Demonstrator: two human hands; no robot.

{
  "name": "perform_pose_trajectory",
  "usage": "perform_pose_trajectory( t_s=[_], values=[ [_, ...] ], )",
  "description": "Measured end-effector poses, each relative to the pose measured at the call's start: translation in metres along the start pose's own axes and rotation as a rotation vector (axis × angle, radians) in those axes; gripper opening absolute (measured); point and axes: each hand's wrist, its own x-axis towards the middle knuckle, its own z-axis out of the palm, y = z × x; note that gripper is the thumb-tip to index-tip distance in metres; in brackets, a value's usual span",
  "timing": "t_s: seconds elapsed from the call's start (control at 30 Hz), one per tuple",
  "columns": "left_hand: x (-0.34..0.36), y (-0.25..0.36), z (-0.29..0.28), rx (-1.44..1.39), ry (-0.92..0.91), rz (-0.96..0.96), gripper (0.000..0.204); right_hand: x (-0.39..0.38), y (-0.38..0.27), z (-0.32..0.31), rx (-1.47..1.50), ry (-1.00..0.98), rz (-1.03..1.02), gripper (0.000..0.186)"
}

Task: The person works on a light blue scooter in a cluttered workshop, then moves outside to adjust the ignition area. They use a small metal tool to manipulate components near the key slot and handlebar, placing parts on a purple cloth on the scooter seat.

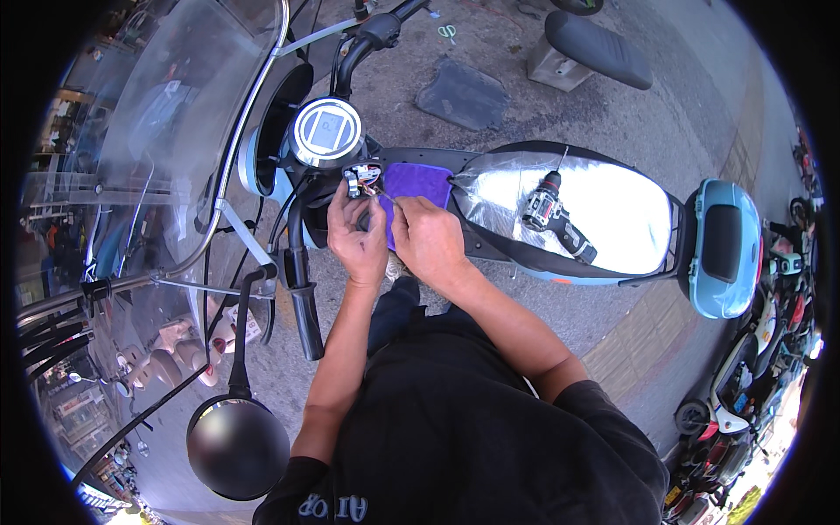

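A light-blue electric scooter stands across my front, with a round dash display [327, 131]. Just below that display, my left hand [357, 249] pinches a small part with white plastic connectors and thin coloured wires [361, 178]. Close on its right is my right hand [430, 241], its fingers pinched together near the wires. Something thin shows at those fingertips, too small to name. Behind both hands a purple cloth [418, 184] lies on the scooter's footboard.
A cordless drill [551, 210] lies on the silver-covered seat [626, 219]. A clear windshield [175, 114], handlebar grip [306, 319] and round mirror [238, 446] are at left. A removed seat [599, 51], dark mat [462, 92] and green-handled scissors [447, 33] lie beyond. Parked scooters [744, 376] line the right.
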Motion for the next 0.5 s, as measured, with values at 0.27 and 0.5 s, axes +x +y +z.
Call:
perform_pose_trajectory(
  t_s=[0.27,0.5],
  values=[
    [0.0,-0.0001,-0.0003,0.02,-0.002,-0.004,0.059,0.001,-0.0009,0.0022,-0.035,0.004,-0.016,0.012],
    [0.0004,0.0036,0.0012,-0.002,-0.001,-0.028,0.058,0.0015,-0.0045,0.0017,-0.062,-0.037,0.05,0.016]
  ],
)
